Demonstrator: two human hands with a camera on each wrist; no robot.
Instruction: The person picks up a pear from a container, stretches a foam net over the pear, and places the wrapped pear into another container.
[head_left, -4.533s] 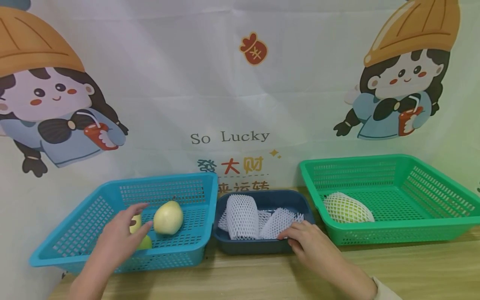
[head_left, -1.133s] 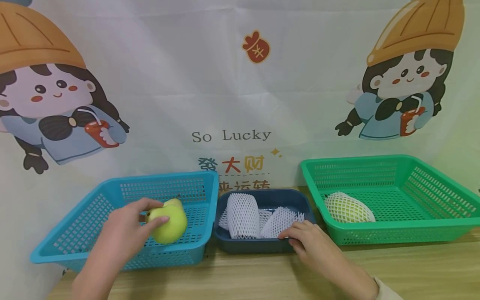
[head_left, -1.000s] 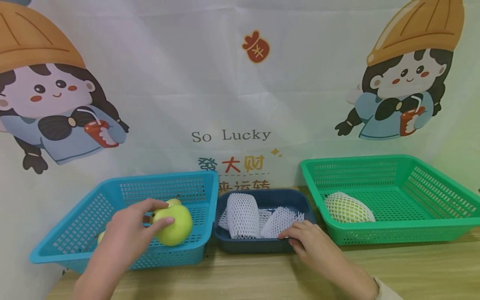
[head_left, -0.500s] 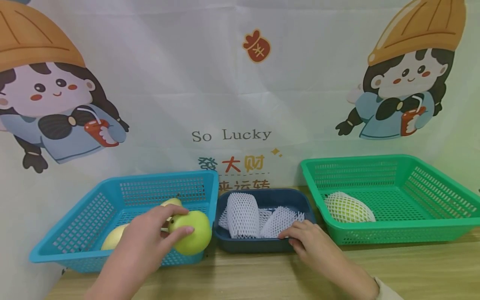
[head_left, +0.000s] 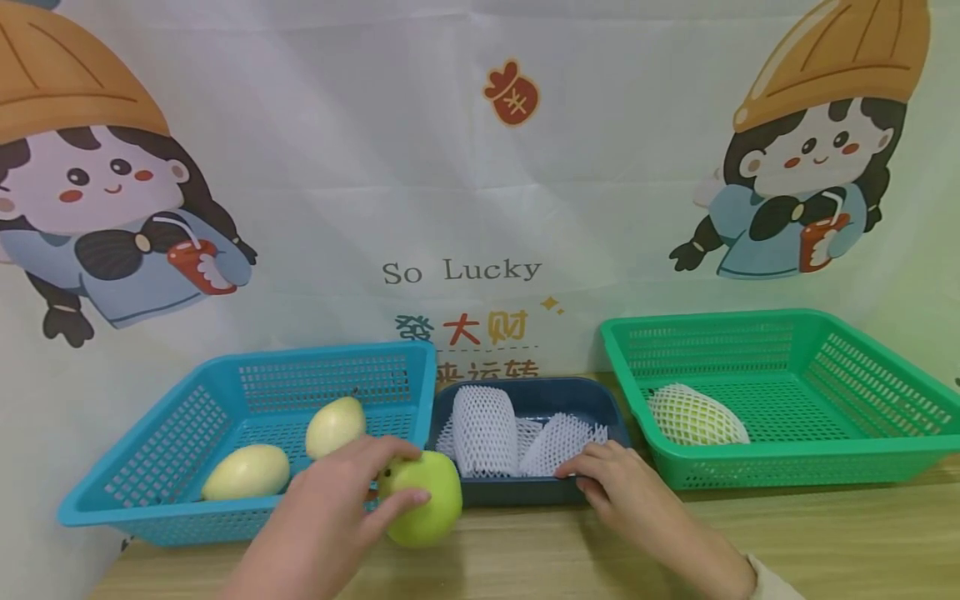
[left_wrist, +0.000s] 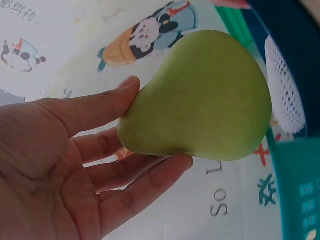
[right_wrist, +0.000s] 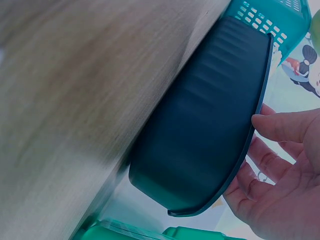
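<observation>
We hold a green pear (head_left: 424,507) in our left hand (head_left: 330,517), thumb on top and fingers (left_wrist: 150,182) curled under its narrow end. Its skin is smooth, matte and finely speckled, a broad rounded body tapering to a blunt neck. The pear hangs just above the wooden worktop (head_left: 825,542), in front of the gap between the blue basket (head_left: 150,467) and the dark blue tray (head_left: 525,492), clear of both rims.

The blue basket is rigid plastic with a perforated lattice on walls and floor. Two pale yellow pears (head_left: 247,471) lie inside it, smooth and bare, near each other but apart.

Our right hand (head_left: 630,492) rests at the front right rim of the dark blue tray, a smooth, solid-walled plastic tray with rounded corners. Its fingers (right_wrist: 280,127) lie loosely bent over the thin lip and touch the edge; they grip nothing that we can make out. In the tray sit white foam net sleeves (head_left: 486,429), soft open-mesh tubes, one standing rounded and the others flattened beside it.

On the right, the green basket (head_left: 862,467) has the same lattice plastic and holds one netted pear (head_left: 696,417), its green skin showing through the white mesh. A printed cloth backdrop (head_left: 465,167) hangs behind, slightly creased.
</observation>
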